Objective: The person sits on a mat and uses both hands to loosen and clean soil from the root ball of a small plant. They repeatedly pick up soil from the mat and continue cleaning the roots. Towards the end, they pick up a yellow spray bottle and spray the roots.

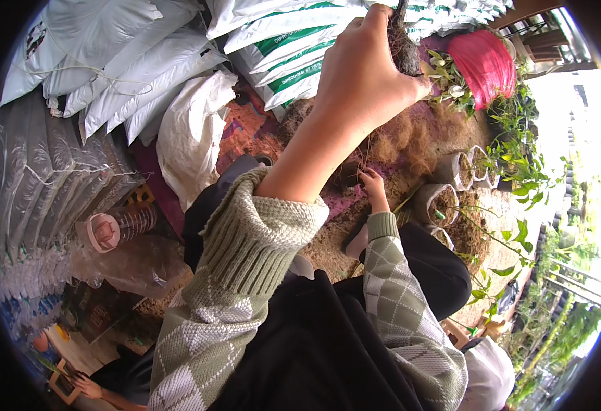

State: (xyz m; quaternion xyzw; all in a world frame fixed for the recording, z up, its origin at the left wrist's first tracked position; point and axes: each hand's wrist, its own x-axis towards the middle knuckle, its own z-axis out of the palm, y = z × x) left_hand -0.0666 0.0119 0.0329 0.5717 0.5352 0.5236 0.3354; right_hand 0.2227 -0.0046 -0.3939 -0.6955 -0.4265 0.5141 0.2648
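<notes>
My left hand [359, 72], raised high in front of me, grips a dark clump of roots [405, 49] with a stem running out of the top of the picture. Its fingers are mostly hidden behind the clump; the thumb points right. Lower down, my right hand [375, 186] has its fingertips at a dark, rounded object [349, 174] with thin root strands around it. Whether the fingers pinch anything there is too small to tell. Loose brown coir fibre [403, 136] lies on the ground just beyond the right hand.
White plastic sacks [300, 72] are stacked ahead and left. Fabric-like grow bags [436, 203] and leafy plants [521, 174] stand right, below pink raffia [485, 69]. A clear plastic bottle [125, 226] lies left. Another person's hand [88, 385] holds a tan frame [64, 383].
</notes>
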